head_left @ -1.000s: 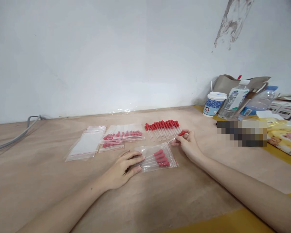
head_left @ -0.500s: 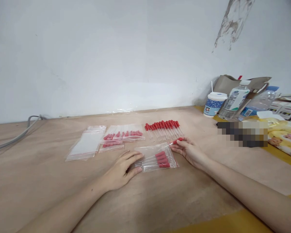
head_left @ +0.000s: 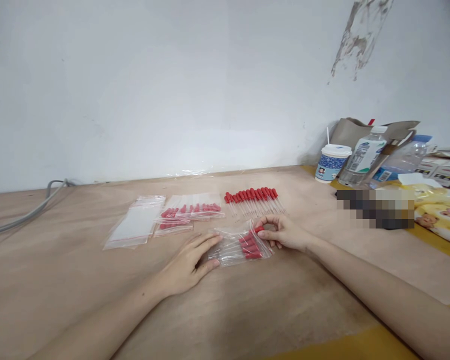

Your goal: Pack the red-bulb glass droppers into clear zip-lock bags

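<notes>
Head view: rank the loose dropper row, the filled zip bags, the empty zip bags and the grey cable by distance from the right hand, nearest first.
1. Loose dropper row, just behind the right hand, which pinches a dropper.
2. Filled zip bags, to its left.
3. Empty zip bags, farther left.
4. Grey cable, far left by the wall.

1. Row of droppers (head_left: 254, 199): red bulbs, clear stems.
2. Zip bag (head_left: 230, 247): clear, with a red seal line; red bulbs show through it.
3. Dropper (head_left: 259, 229) at its mouth: red bulb.
4. Desk (head_left: 247, 310): pale brown wood grain, yellow along the right edge.
5. Wall (head_left: 172, 90): white, with a grey-brown stain (head_left: 356, 35).
6. Cup (head_left: 332, 162): white lid, blue printed band.
7. Cable (head_left: 30, 212): grey.
</notes>
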A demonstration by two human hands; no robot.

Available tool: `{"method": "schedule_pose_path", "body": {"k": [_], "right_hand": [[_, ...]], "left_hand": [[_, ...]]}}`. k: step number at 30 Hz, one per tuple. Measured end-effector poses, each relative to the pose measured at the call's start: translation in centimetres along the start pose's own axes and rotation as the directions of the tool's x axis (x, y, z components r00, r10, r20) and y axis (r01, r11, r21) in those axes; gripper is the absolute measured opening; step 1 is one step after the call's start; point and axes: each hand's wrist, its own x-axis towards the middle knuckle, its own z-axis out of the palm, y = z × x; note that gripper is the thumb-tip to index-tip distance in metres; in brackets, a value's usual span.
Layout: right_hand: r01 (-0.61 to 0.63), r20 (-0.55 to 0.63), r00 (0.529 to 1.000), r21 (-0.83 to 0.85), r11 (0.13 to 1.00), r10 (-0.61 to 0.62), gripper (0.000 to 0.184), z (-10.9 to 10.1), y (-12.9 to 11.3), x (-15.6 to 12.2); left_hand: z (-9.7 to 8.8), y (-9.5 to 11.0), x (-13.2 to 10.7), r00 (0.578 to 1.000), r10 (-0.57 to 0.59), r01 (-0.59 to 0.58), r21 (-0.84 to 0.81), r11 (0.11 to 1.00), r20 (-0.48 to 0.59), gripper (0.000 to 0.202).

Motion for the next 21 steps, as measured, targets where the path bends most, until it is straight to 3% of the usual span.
{"method": "schedule_pose_path", "body": {"k": [5,11,21], "right_hand": [[0.005,-0.008,1.0,-0.01,1.0,-0.005,0.035,-1.2,0.4,0.3],[0.078,0.124,0.99,-0.066,0.995,-0.069,0.036,-0.4,-0.3,0.2],[0.021,-0.169,0.985,0.012,1.0,-0.019,0.035,0.4,0.9,1.2]], "left_hand": [[0.0,-0.1,0.0,1.0,0.001,-0.001,0.025,1.0,0.016,0.044],[0.0,0.1,0.2,0.999,0.03,-0.032,0.044,0.999,0.039,0.041],[0.0,-0.1,0.2,0.998,0.029,-0.033,0.08,0.996,0.056,0.037]]}}
